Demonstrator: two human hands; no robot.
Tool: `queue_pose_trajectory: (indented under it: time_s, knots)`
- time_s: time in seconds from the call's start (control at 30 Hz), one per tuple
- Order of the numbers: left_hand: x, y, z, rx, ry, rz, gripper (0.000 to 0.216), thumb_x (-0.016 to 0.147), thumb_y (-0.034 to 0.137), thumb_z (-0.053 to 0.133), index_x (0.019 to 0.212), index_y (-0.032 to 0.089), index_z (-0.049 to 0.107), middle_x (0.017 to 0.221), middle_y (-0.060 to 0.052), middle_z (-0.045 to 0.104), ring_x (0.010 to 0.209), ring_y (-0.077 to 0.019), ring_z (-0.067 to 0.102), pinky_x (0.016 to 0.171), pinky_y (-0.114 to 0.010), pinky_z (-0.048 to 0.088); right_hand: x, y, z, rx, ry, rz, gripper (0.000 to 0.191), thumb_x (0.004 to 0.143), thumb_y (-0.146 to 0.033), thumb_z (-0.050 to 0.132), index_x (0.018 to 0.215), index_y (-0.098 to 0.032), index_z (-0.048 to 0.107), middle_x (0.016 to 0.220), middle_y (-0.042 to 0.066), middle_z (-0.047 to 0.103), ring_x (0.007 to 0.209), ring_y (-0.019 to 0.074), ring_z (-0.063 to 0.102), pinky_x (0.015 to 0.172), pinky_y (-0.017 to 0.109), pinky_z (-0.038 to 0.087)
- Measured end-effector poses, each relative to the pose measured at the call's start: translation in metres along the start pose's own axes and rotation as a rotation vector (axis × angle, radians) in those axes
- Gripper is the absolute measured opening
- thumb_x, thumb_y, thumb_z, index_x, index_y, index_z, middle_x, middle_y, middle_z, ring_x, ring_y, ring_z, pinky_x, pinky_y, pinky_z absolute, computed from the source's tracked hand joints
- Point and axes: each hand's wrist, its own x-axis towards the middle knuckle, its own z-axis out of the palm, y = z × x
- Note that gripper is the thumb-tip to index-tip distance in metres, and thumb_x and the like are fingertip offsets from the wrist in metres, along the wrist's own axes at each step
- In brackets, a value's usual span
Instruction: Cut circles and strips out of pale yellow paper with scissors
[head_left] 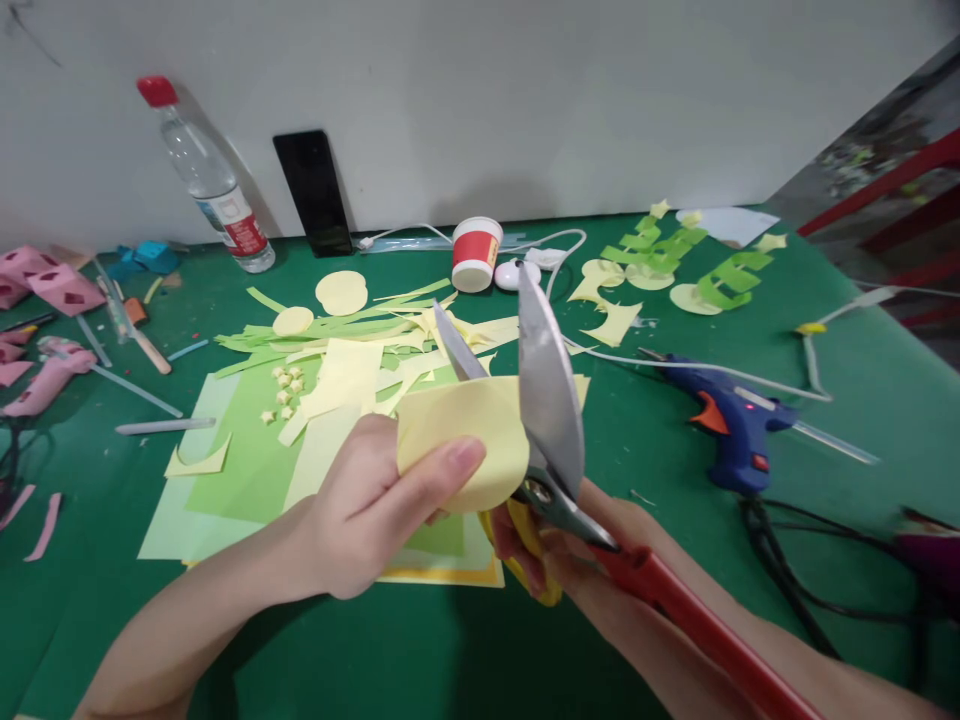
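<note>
My left hand (382, 500) pinches a pale yellow piece of paper (469, 430), its thumb flat on top and the lower edge of the sheet rounded. In my right hand (555, 550) is a pair of large scissors (551, 400) with one red and one yellow handle. Their blades stand apart, one in front of the right side of the paper and one behind it. Part of the right hand is hidden behind the scissors. Beneath the hands lie stacked green and yellow sheets (240, 450), with cut strips (352, 335) and small folded paper stars (285, 385) on them.
A water bottle (214, 190), a black phone (313, 190) and a paper cup (476, 255) stand along the back wall. Green paper spirals on yellow discs (660, 255) sit back right. A blue glue gun (739, 420) with cables lies right; a pink one (52, 375) lies left.
</note>
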Motion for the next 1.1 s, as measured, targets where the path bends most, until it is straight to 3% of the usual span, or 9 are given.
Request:
queue_pose_trajectory:
  time_s: [0.53,0.9,1.1]
  knots:
    - [0.000,-0.003,-0.007,-0.124,-0.097,-0.058,0.035,0.089,0.029,0.041,0.057,0.015,0.037,0.051,0.005,0.030,0.044,-0.0037,0.027,0.037,-0.019,0.017,0.006,0.033,-0.002,0.205,-0.106,-0.004,0.008,0.083,-0.024,0.041,0.077,-0.022,0.047,0.060,-0.001,0.049,0.044,0.0110,0.041,0.045,0.025,0.039]
    - [-0.002,-0.002,-0.009,-0.215,-0.116,-0.100,0.035,0.090,0.028,0.043,0.058,0.014,0.039,0.052,0.005,0.031,0.045,-0.0026,0.027,0.038,-0.017,0.016,0.003,0.023,-0.004,0.217,-0.085,0.081,0.018,0.087,-0.031,0.037,0.079,-0.022,0.049,0.057,-0.002,0.047,0.045,0.0112,0.037,0.046,0.026,0.039]
    - [0.001,-0.002,-0.011,-0.315,-0.152,-0.139,0.029,0.089,0.026,0.044,0.062,0.015,0.043,0.052,0.006,0.031,0.045,-0.0028,0.026,0.037,-0.017,0.016,0.000,0.011,0.000,0.410,-0.080,0.163,0.032,0.082,-0.051,0.041,0.074,-0.023,0.053,0.066,0.002,0.052,0.056,0.0151,0.046,0.055,0.030,0.044]
